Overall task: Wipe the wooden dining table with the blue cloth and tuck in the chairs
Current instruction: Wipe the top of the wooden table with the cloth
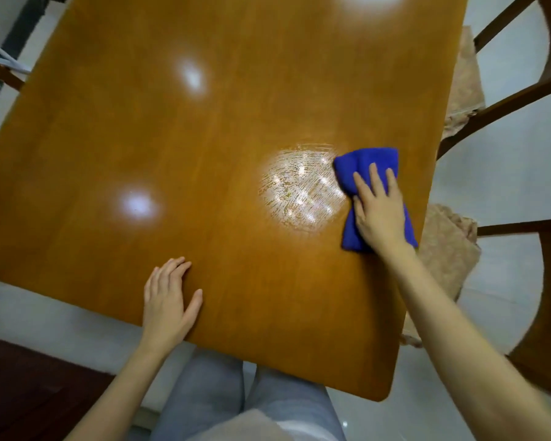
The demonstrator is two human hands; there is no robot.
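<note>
A: Currently: blue cloth [369, 159] bunched near right edge of table [204, 138]; right hand [380, 214] flat atop, fingers straight, slightly apart.
B: Soft, light, probably damp; press through palm. Left hand [166, 305] flat, bracing.

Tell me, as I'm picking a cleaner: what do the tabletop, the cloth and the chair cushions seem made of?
Table: wood or veneer, glossy varnish; faint grain and bright lamp reflections show. Blue cloth: soft pile, probably microfibre; it bunches thickly under the right hand. Chair cushions: matte beige fabric, wrinkled; weave too blurred to tell.
</note>
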